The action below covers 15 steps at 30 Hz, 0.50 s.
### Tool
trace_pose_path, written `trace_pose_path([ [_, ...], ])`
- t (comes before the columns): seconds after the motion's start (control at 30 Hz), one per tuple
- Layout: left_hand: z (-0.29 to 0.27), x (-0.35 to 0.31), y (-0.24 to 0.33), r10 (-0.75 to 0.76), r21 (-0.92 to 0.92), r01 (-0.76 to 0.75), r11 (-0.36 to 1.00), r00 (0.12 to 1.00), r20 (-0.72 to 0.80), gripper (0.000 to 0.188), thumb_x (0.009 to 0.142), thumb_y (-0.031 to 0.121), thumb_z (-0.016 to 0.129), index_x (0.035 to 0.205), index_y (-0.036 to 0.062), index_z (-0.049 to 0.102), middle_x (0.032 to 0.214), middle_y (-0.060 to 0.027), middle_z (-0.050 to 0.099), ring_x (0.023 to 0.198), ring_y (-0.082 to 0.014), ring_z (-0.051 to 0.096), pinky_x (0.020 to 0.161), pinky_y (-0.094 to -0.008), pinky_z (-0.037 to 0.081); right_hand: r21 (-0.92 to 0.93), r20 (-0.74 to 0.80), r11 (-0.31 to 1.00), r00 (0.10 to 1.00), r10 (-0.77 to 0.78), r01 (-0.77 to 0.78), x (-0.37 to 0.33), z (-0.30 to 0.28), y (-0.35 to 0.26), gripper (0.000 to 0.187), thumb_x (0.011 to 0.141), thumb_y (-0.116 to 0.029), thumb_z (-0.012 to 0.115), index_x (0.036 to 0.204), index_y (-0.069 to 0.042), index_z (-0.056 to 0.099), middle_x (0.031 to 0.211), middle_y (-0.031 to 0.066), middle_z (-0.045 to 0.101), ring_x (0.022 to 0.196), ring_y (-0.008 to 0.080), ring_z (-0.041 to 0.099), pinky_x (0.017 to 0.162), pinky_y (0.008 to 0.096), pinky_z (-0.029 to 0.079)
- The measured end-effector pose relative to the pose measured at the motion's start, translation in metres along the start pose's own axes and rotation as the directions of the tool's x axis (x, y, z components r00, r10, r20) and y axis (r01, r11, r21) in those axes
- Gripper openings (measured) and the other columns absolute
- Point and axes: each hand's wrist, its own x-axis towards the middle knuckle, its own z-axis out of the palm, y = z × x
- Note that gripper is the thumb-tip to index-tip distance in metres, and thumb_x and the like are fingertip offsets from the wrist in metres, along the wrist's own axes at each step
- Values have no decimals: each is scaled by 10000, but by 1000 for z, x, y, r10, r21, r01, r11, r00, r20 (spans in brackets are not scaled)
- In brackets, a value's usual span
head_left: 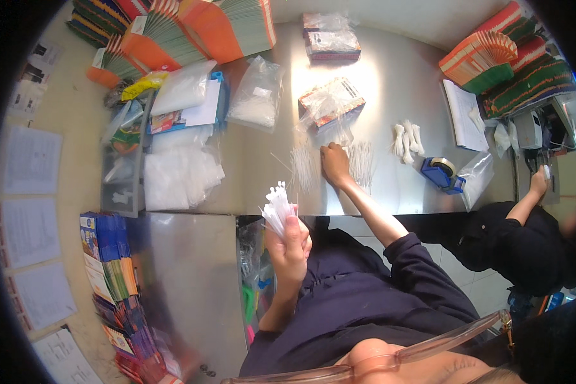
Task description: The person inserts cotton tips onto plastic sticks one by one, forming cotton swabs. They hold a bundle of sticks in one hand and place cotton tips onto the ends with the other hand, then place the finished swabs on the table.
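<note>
My left hand point(288, 249) is closed around a bundle of white cable ties point(278, 210), held upright in front of me near the table's front edge. Its heads point up and away from me. My right hand point(335, 165) rests on the metal table between two loose spreads of cable ties, one on the left point(303, 169) and one on the right point(361, 161). The right fingers are curled down against the tabletop, and what they pinch, if anything, is hidden. Several tied bundles of white cable ties point(408, 141) lie farther right.
Beyond my right hand stands a box with clear plastic bags point(331, 105); more boxes point(331, 45) are behind it. A blue tape dispenser point(443, 175) sits at right, plastic bags point(179, 176) at left. Cardboard packaging point(227, 29) lines the back. Another person point(525, 246) works at far right.
</note>
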Motion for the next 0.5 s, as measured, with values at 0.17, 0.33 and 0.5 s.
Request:
trace_pose_path([
  [0.17,3,-4,-5,-53,-63,53,997,999,1,272,960,207,414,1105,-20,451,572,23,362,423,-30,302,366,-181,283,348,113,935,993,24,-62,-8,21,-15,216,766,-72,532,936,-26,657,889,210,630,797,374,607,726,399,484],
  [0.33,5,-9,-5,-68,-114,71,991,997,31,228,959,187,414,1099,7,418,582,15,373,432,-35,317,371,-181,285,583,274,796,962,-4,-163,-16,-71,-39,291,813,-143,552,1077,-45,627,915,158,659,847,239,637,766,334,485],
  [0.5,12,-17,-1,-96,-44,105,994,982,165,173,946,172,443,1051,44,393,579,10,401,438,-35,350,378,-178,283,932,278,304,930,-240,-200,-59,-240,-67,327,816,-235,655,1064,-22,633,811,56,645,623,46,475,571,192,393],
])
